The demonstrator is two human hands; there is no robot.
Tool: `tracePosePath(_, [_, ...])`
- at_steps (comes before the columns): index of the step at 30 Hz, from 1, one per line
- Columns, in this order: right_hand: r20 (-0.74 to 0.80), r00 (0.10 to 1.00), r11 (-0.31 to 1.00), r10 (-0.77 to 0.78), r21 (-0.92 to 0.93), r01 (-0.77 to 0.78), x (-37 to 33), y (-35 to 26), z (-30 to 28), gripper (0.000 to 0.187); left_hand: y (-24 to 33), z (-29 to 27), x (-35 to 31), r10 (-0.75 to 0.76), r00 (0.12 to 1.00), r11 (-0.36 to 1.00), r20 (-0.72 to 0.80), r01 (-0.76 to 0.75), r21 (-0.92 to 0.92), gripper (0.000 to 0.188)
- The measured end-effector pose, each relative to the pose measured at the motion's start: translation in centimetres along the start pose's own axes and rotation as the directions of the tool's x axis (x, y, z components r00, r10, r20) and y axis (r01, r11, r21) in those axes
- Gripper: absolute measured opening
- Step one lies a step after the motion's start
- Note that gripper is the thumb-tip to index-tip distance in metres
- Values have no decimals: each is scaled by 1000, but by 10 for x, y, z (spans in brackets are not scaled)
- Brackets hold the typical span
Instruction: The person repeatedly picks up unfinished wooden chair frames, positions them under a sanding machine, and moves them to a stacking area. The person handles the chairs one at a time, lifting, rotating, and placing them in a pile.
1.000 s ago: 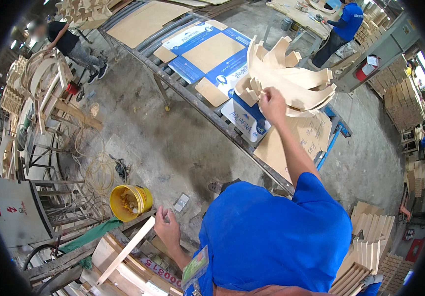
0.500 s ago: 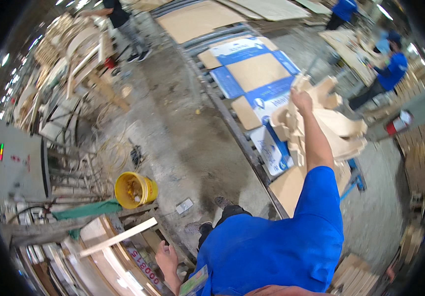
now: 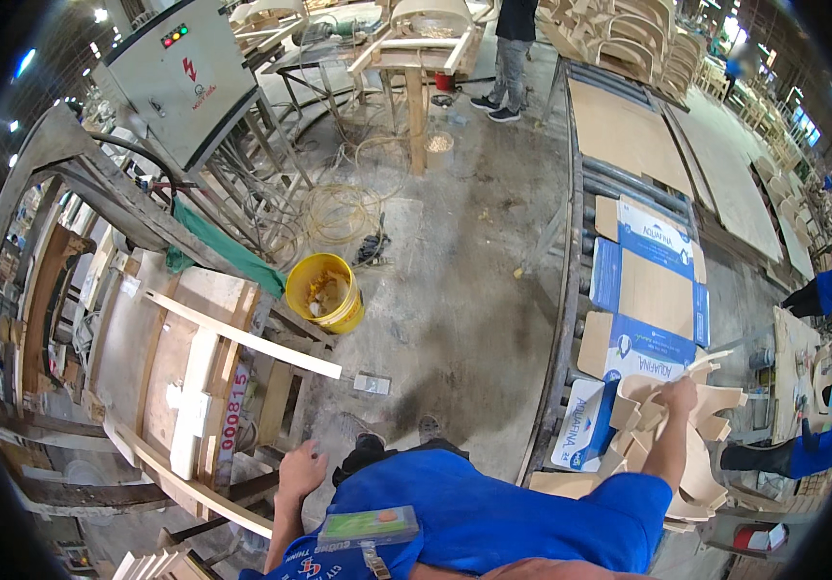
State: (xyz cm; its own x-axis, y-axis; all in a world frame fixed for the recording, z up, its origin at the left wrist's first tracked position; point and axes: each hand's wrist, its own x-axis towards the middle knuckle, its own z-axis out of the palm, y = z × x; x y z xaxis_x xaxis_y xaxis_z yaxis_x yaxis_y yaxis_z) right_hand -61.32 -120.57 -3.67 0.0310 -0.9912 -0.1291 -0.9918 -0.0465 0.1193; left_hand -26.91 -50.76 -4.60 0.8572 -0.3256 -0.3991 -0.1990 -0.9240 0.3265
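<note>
My right hand (image 3: pixel 679 394), arm stretched out to the right, is closed on the upper edge of a pale curved wooden piece (image 3: pixel 640 406). That piece lies in a pile of similar cut wooden parts (image 3: pixel 701 449) on flattened cardboard over a roller conveyor. The exact finger grip is partly hidden by the back of the hand. My left hand (image 3: pixel 303 469) hangs low at my left side, empty, its fingers loosely apart. It is nearest to a long pale wooden strip (image 3: pixel 247 335) lying across a wooden stack (image 3: pixel 150 338), without touching it.
Blue-and-white flattened cartons (image 3: pixel 653 290) cover the roller conveyor (image 3: pixel 553 319). A yellow bucket (image 3: pixel 346 311) stands on the floor near the wooden stack. Beyond are a grey control cabinet (image 3: pixel 179 82), tangled hoses (image 3: pixel 344 208) and a person in grey trousers (image 3: pixel 513 63). Other people work at right.
My view has swung toward the left, so the conveyor now sits farther right and the wooden stack shows more fully. My right hand stays at the wooden pieces; my left hand remains low.
</note>
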Motion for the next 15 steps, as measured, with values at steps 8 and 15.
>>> tracePosePath(8, [-516, 845, 970, 139, 241, -12, -60, 94, -110, 27, 77, -21, 80, 436, 896, 899, -87, -437, 10, 38])
tracePosePath(15, [-773, 585, 899, 243, 407, 164, -131, 194, -208, 38, 209, -88, 134, 821, 499, 544, -277, -832, 113, 37])
